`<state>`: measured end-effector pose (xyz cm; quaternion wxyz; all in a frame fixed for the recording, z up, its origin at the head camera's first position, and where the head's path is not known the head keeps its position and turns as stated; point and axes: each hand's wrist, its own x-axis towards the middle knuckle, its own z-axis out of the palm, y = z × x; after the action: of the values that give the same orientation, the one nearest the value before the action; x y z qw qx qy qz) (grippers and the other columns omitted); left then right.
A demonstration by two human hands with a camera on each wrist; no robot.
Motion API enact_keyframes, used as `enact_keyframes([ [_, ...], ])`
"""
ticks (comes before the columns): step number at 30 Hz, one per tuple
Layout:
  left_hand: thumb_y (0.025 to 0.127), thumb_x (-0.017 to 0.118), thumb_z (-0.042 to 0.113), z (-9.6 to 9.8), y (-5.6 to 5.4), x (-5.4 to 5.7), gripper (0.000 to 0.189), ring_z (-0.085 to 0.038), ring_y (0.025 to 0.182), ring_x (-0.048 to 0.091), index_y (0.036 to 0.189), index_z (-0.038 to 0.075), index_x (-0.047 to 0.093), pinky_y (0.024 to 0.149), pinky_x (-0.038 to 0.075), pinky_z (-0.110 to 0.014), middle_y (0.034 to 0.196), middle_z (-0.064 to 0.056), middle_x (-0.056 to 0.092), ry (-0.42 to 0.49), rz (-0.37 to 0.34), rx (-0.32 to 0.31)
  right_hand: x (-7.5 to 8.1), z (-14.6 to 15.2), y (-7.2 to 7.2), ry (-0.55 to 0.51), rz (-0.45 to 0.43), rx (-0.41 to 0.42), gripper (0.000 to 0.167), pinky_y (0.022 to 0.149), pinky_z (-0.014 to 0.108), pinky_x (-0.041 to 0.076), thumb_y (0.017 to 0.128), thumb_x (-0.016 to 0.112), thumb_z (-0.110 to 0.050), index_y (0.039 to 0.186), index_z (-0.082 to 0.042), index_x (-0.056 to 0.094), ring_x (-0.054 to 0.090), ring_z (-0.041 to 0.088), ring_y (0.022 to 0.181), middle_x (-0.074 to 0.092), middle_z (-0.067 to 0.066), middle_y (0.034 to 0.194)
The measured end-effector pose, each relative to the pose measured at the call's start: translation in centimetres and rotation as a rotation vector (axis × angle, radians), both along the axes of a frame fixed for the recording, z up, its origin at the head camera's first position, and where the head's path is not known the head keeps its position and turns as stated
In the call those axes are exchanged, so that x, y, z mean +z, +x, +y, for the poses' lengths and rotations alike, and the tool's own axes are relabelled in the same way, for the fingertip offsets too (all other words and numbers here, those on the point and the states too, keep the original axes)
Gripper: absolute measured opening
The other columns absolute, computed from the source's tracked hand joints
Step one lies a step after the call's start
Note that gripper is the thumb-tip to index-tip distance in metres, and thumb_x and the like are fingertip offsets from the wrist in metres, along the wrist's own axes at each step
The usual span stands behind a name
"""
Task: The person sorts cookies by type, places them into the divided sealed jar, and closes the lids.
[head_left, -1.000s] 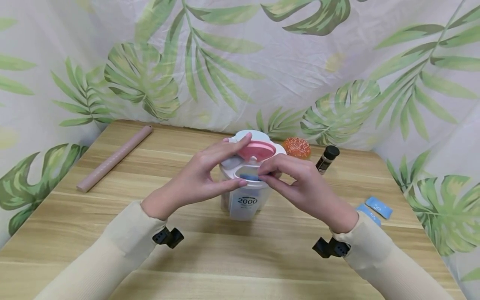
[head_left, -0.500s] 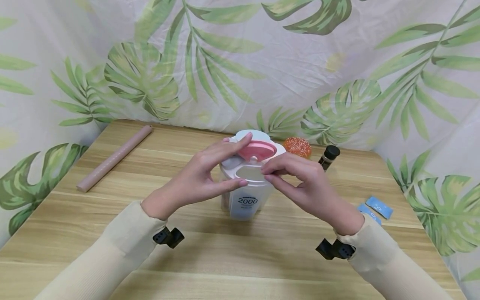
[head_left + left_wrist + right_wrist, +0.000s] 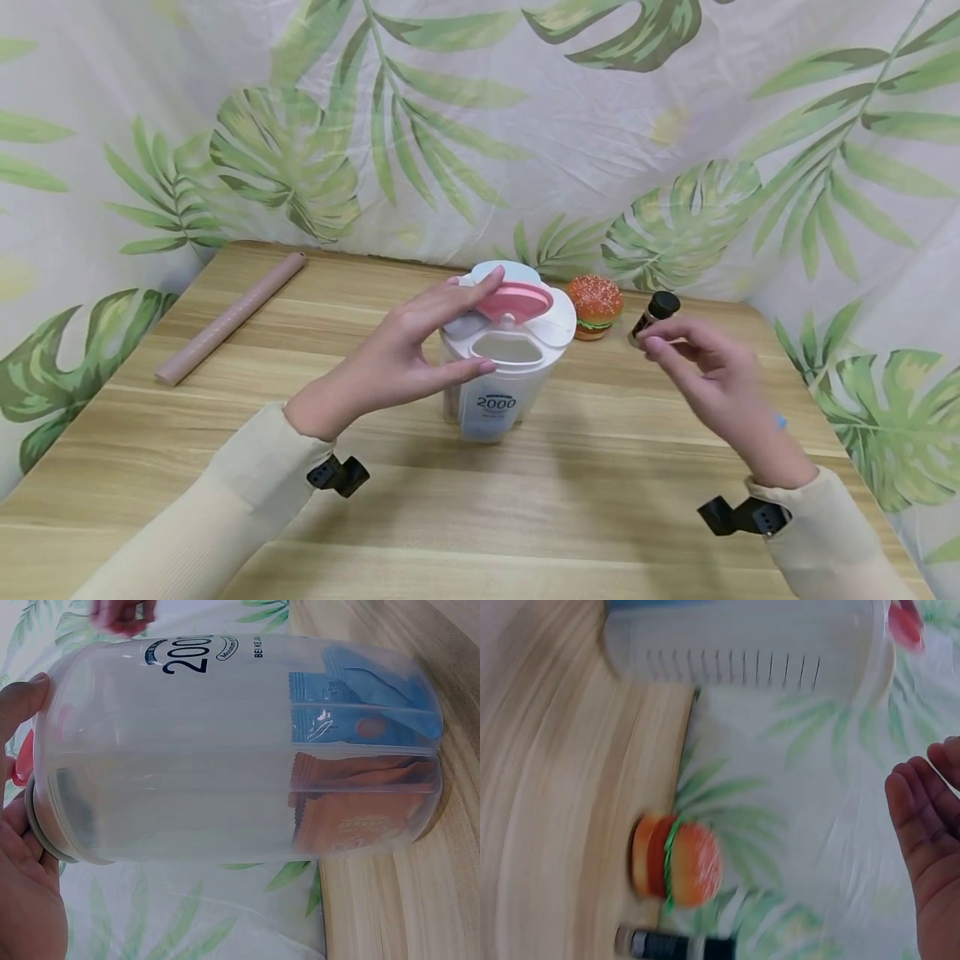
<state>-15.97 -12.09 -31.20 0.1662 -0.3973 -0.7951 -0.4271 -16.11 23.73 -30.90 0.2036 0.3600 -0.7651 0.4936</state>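
Note:
A clear divided storage canister [image 3: 497,412] marked 2000 stands upright on the table. Its pink flap [image 3: 519,302] is raised, leaving the front opening uncovered. My left hand [image 3: 397,350] spans the top and grips it, thumb at the front rim and forefinger against the flap. Through the wall, the left wrist view shows blue sachets [image 3: 326,712] in one compartment and brown sachets [image 3: 367,810] in another. Right of the canister, my right hand [image 3: 708,379] is in the air, fingers loosely bent, nothing seen between them. It overlaps the blue sachets on the table, hiding all but a corner [image 3: 782,421].
A toy hamburger [image 3: 595,307] sits just behind the canister to the right. Beside it stands a small black-capped bottle [image 3: 660,310], partly covered by my right hand in the head view. A pinkish roll [image 3: 231,318] lies at the table's left. Leaf-patterned cloth hangs behind.
A blue sachet at the opening has gone down out of sight into the canister. My right hand has left the opening and moved right. My left hand has stayed put.

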Motion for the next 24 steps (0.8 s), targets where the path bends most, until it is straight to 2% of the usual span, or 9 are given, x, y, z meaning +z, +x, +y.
enact_keyframes([
  [4, 0.086, 0.088, 0.015, -0.1, 0.0, 0.0, 0.085, -0.023, 0.14, 0.056, 0.159, 0.011, 0.045, 0.132, 0.029, -0.047, 0.146, -0.005, 0.067, 0.007, 0.005, 0.0, -0.8, 3.9, -0.2, 0.097, -0.132, -0.222, 0.012, 0.08, 0.008, 0.058, 0.098, 0.061, 0.014, 0.104, 0.012, 0.07, 0.07, -0.004, 0.087, 0.074, -0.019, 0.099],
  [7, 0.086, 0.087, 0.016, -0.1, 0.0, 0.0, 0.085, -0.023, 0.139, 0.057, 0.159, 0.012, 0.045, 0.132, 0.029, -0.045, 0.144, -0.004, 0.068, 0.008, 0.008, -0.002, -1.6, 7.2, -0.4, 0.214, -0.225, -0.376, 0.014, 0.077, 0.003, 0.055, 0.103, 0.062, 0.0, 0.111, 0.007, 0.071, 0.067, -0.009, 0.085, 0.069, -0.027, 0.097],
  [12, 0.086, 0.088, 0.018, 0.0, -0.1, -0.1, 0.085, -0.02, 0.137, 0.058, 0.16, 0.012, 0.045, 0.133, 0.029, -0.043, 0.141, -0.002, 0.069, 0.011, 0.006, -0.006, -3.4, 12.8, -1.1, 0.429, -0.354, -0.542, 0.026, 0.07, 0.002, 0.049, 0.106, 0.063, -0.019, 0.12, 0.001, 0.069, 0.056, -0.021, 0.083, 0.062, -0.031, 0.093],
  [15, 0.086, 0.087, 0.019, 0.0, -0.1, -0.1, 0.085, -0.02, 0.136, 0.058, 0.16, 0.012, 0.045, 0.132, 0.029, -0.043, 0.14, -0.002, 0.07, 0.012, 0.009, -0.007, -4.8, 15.5, -1.6, 0.541, -0.408, -0.591, 0.03, 0.065, 0.006, 0.046, 0.106, 0.062, -0.022, 0.122, 0.002, 0.068, 0.047, -0.026, 0.082, 0.072, -0.012, 0.095],
  [18, 0.087, 0.087, 0.019, 0.0, -0.1, -0.1, 0.085, -0.02, 0.137, 0.057, 0.16, 0.013, 0.044, 0.133, 0.029, -0.043, 0.143, -0.002, 0.068, 0.011, 0.01, -0.008, -6.3, 17.7, -2.0, 0.613, -0.455, -0.602, 0.033, 0.063, 0.01, 0.045, 0.107, 0.061, -0.021, 0.123, 0.007, 0.066, 0.044, -0.025, 0.082, 0.074, 0.019, 0.104],
  [20, 0.087, 0.087, 0.019, 0.0, -0.1, 0.0, 0.085, -0.02, 0.139, 0.056, 0.16, 0.013, 0.044, 0.133, 0.029, -0.042, 0.145, -0.002, 0.067, 0.009, 0.009, -0.008, -7.1, 19.0, -2.1, 0.654, -0.485, -0.595, 0.036, 0.064, 0.013, 0.047, 0.107, 0.06, -0.02, 0.126, 0.01, 0.063, 0.06, -0.009, 0.086, 0.07, 0.032, 0.114],
  [22, 0.087, 0.087, 0.019, 0.0, -0.1, 0.0, 0.085, -0.02, 0.139, 0.056, 0.16, 0.012, 0.044, 0.133, 0.029, -0.042, 0.145, -0.002, 0.067, 0.008, 0.007, -0.009, -7.8, 20.0, -2.2, 0.697, -0.525, -0.577, 0.041, 0.071, 0.025, 0.057, 0.108, 0.059, -0.021, 0.131, 0.013, 0.059, 0.071, 0.019, 0.096, 0.065, 0.039, 0.122],
  [24, 0.087, 0.087, 0.019, 0.0, -0.1, 0.0, 0.085, -0.02, 0.139, 0.056, 0.16, 0.012, 0.044, 0.133, 0.029, -0.042, 0.145, -0.002, 0.067, 0.007, 0.005, -0.011, -8.5, 20.7, -2.4, 0.733, -0.55, -0.552, 0.046, 0.079, 0.044, 0.062, 0.108, 0.059, -0.021, 0.134, 0.016, 0.055, 0.066, 0.05, 0.108, 0.06, 0.043, 0.127],
])
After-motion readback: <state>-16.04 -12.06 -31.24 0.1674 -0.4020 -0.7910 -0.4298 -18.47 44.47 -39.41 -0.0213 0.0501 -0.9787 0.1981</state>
